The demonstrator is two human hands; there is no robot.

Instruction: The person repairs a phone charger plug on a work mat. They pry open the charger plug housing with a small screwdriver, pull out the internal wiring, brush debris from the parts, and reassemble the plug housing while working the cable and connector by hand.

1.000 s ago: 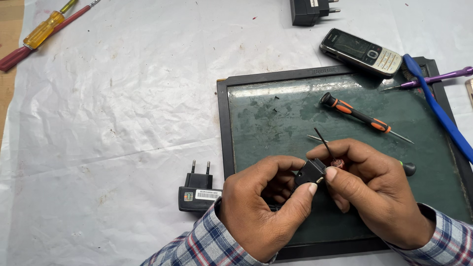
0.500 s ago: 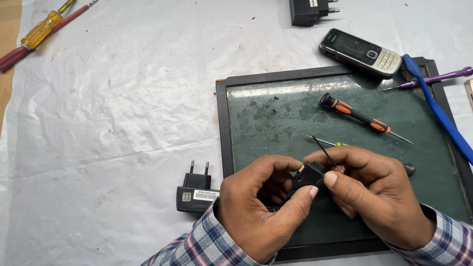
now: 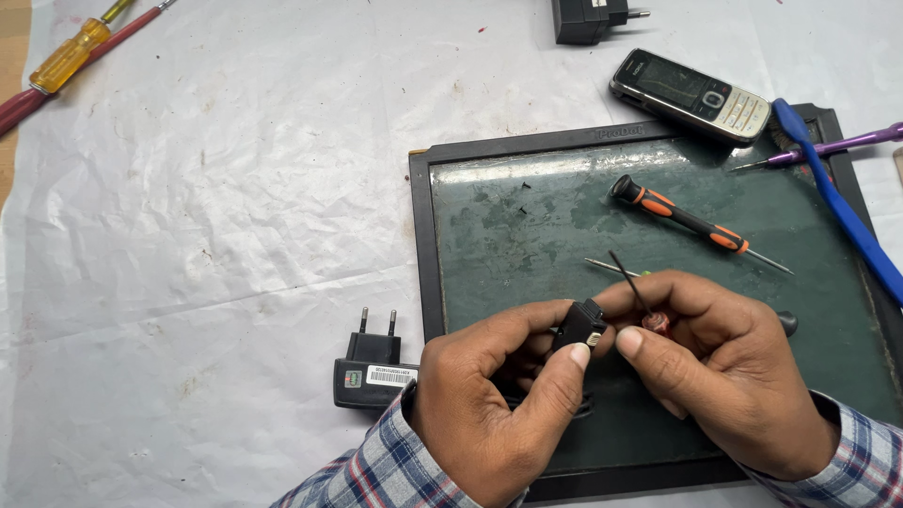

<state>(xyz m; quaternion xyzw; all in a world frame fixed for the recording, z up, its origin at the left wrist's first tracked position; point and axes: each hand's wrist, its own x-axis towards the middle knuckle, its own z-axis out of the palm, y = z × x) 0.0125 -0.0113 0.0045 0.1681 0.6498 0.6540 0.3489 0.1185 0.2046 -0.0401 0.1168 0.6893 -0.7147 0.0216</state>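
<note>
Small black plastic connector piece (image 3: 581,329), with a pale metal face at its lower edge, sits pinched between the thumb and fingers of the left hand (image 3: 489,404), low over the near part of the dark green work mat (image 3: 527,235); the left hand is closed around it, with a plaid shirt cuff showing at the wrist; just beside it, the right hand (image 3: 724,367) is curled shut on a thin tool with a dark needle shaft and a red collar (image 3: 644,306), the shaft slanting up and away from the fingers, its thumb tip close to the connector piece; whether tool and piece touch cannot be told; a slim metal pin (image 3: 609,268) lies on the mat just beyond the right hand's fingers; left of the mat, near the left wrist, a black two-pin wall charger with a white label (image 3: 374,372) rests on the creased white plastic sheet (image 3: 235,207); farther out on the mat lies a black and orange precision screwdriver (image 3: 691,224), angled; a long blue plastic pry tool (image 3: 842,212) crosses the mat's right edge, and a purple-handled tool (image 3: 847,144) lies at its far corner; beyond, a silver and black keypad phone (image 3: 691,94) overlaps the mat's rim; a second black charger (image 3: 588,19) sits at the far edge; far left, a yellow-handled screwdriver (image 3: 71,56) lies beside a red-handled one (image 3: 38,89).
</note>
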